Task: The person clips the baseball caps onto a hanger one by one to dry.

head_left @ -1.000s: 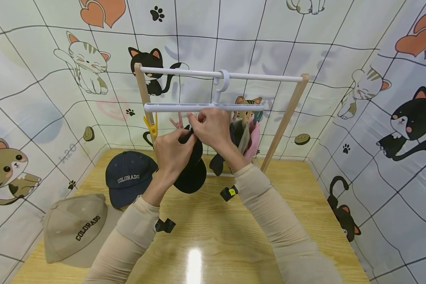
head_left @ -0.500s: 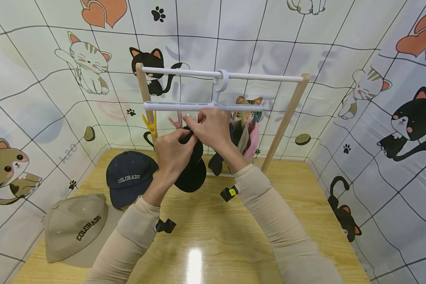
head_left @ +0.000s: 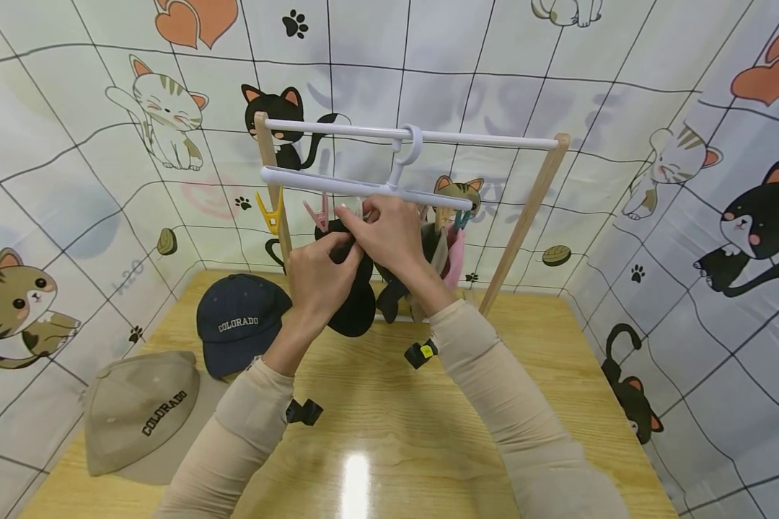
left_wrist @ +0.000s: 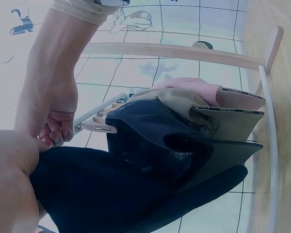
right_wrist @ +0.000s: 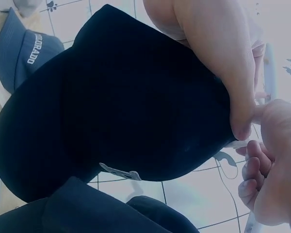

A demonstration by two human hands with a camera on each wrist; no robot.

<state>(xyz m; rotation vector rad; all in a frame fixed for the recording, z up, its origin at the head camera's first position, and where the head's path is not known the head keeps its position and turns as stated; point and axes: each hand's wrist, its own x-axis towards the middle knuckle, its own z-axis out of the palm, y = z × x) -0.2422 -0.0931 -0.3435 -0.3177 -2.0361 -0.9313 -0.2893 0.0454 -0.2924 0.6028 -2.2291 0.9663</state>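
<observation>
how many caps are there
6: navy cap and beige cap on the table; black cap in the left hand; dark cap, khaki cap and pink cap on the hanger; more may be hidden.

It's bright in here, with a white glare streak on the yellow wood-grain table (head_left: 389, 418), soft shadows on the white cat-printed wall sheet (head_left: 506, 101), and the rounded black cap (right_wrist: 136, 111) nearly featureless.
</observation>
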